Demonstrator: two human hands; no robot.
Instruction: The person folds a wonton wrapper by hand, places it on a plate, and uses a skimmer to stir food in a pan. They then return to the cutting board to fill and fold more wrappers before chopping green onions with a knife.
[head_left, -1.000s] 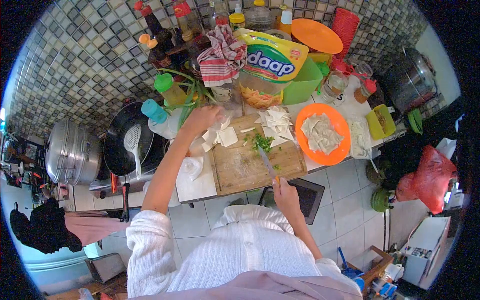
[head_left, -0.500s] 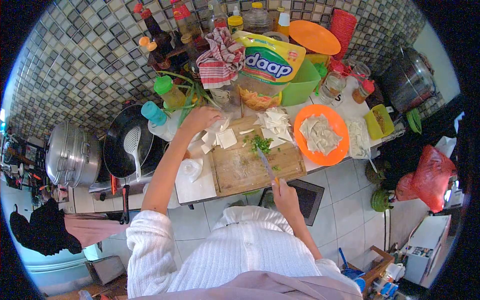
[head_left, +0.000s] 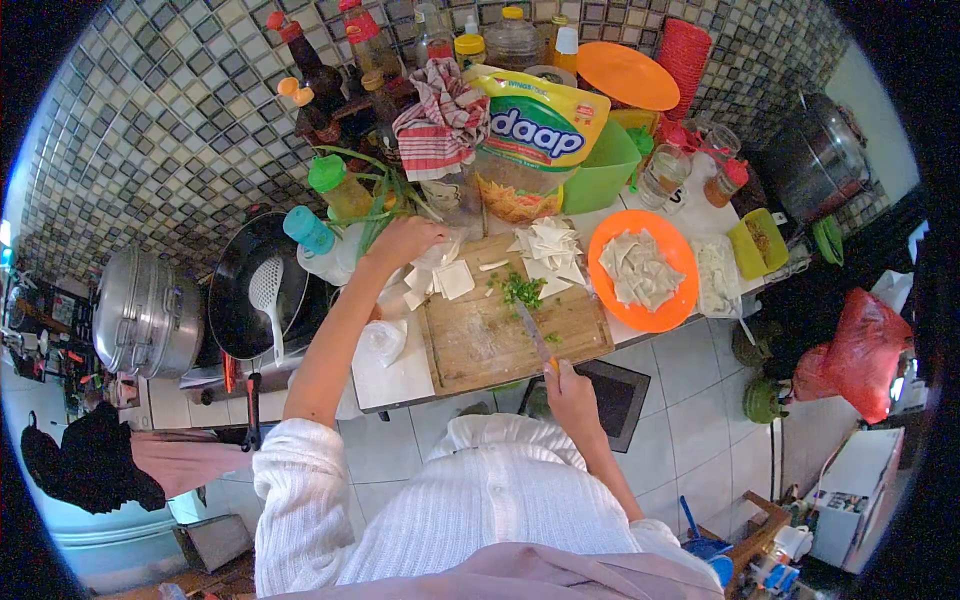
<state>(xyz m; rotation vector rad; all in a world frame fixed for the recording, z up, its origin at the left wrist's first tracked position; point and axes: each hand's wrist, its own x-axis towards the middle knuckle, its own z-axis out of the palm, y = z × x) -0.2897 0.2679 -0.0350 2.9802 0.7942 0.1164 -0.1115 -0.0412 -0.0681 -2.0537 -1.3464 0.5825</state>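
Observation:
My right hand (head_left: 572, 392) grips the orange handle of a knife (head_left: 533, 328). The blade's tip touches a small heap of chopped green herbs (head_left: 522, 291) on the wooden cutting board (head_left: 480, 350). Beyond the board's left corner, my left hand (head_left: 412, 240) has its fingers closed by some clear plastic; what they hold is hidden. White square wrappers (head_left: 455, 280) lie just below that hand. A looser pile of wrappers (head_left: 550, 245) sits at the board's back right. To the right, an orange plate (head_left: 605, 300) carries folded wrappers (head_left: 642, 270).
A black wok (head_left: 228, 330) with a white slotted spoon (head_left: 267, 285) and a steel pot (head_left: 150, 310) stand left. Behind the board are a yellow pouch (head_left: 545, 110), a green container (head_left: 605, 165) and several bottles. A yellow-green tub (head_left: 758, 248) is at right.
The knife's tip has drawn slightly back toward me from the herb heap, which looks a little more spread. My left hand has barely shifted.

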